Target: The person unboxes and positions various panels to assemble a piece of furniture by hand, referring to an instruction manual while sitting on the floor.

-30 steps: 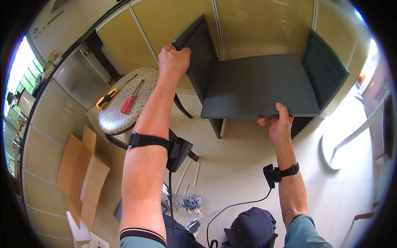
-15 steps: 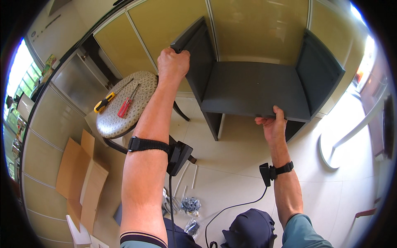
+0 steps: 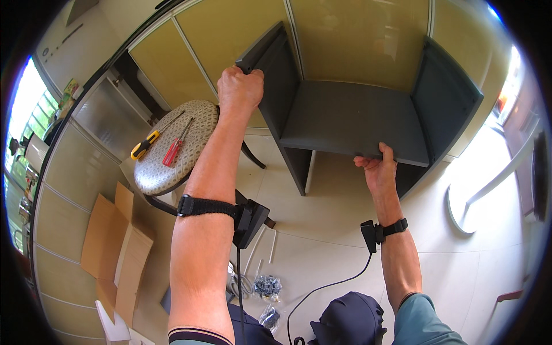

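Note:
A dark grey furniture frame stands upright before me, made of a left side panel (image 3: 277,75), a right side panel (image 3: 447,98) and a level shelf board (image 3: 353,112) between them. My left hand (image 3: 238,92) is closed round the top front corner of the left panel. At the shelf's front edge, towards its right end, my right hand (image 3: 379,171) grips the board from below, thumb on top. The fingers under the board are partly hidden. Black straps with small devices sit on both forearms.
Left of the frame, a patterned round stool (image 3: 198,123) bears a yellow-black screwdriver (image 3: 145,145) and a red-handled screwdriver (image 3: 172,152). An open cardboard box (image 3: 106,236) and bags of hardware (image 3: 267,286) are on the floor. A white round base (image 3: 460,210) stands right; yellow cabinets (image 3: 362,40) rise behind.
The shelf board's front edge has risen slightly, and my right hand has moved up with it. The right panel has shifted a little outward. My left hand keeps its hold.

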A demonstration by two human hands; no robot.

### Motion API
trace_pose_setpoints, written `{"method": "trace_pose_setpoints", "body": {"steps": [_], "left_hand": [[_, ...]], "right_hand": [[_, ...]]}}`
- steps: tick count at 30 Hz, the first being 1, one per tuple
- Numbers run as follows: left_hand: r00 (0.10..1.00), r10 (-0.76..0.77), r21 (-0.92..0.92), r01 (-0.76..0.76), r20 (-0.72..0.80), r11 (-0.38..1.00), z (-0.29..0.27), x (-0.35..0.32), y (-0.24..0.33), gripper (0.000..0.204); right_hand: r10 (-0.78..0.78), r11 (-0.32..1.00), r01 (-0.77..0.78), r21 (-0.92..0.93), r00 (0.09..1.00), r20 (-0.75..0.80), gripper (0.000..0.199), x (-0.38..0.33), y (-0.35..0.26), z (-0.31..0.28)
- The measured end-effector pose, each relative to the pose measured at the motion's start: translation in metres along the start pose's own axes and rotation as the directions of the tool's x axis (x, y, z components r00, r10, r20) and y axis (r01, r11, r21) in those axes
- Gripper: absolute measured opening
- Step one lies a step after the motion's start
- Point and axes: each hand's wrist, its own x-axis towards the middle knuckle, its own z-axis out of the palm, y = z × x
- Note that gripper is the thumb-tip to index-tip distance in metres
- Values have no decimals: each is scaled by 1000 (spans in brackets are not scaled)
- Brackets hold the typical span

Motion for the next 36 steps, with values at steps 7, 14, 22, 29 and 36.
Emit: {"method": "trace_pose_setpoints", "body": {"steps": [7, 14, 22, 29, 36], "left_hand": [[1000, -9, -10, 9, 22, 1000, -1, -4, 8, 37], [1000, 7, 12, -7, 14, 1000, 1, -4, 4, 38], [991, 124, 6, -124, -51, 992, 5, 4, -9, 39], [999, -8, 36, 6, 40, 999, -3, -6, 4, 36], [1000, 16, 38, -17, 27, 999, -4, -10, 6, 35]], "right_hand": [[11, 1000, -11, 3, 1000, 28, 37, 14, 1, -11], [-27, 1000, 27, 5, 998, 56, 36, 20, 2, -8], [18, 1000, -19, 22, 999, 30, 37, 20, 7, -10], [11, 1000, -12, 9, 999, 42, 36, 20, 7, -11], [6, 1000, -5, -13, 998, 62, 34, 14, 5, -11]]}}
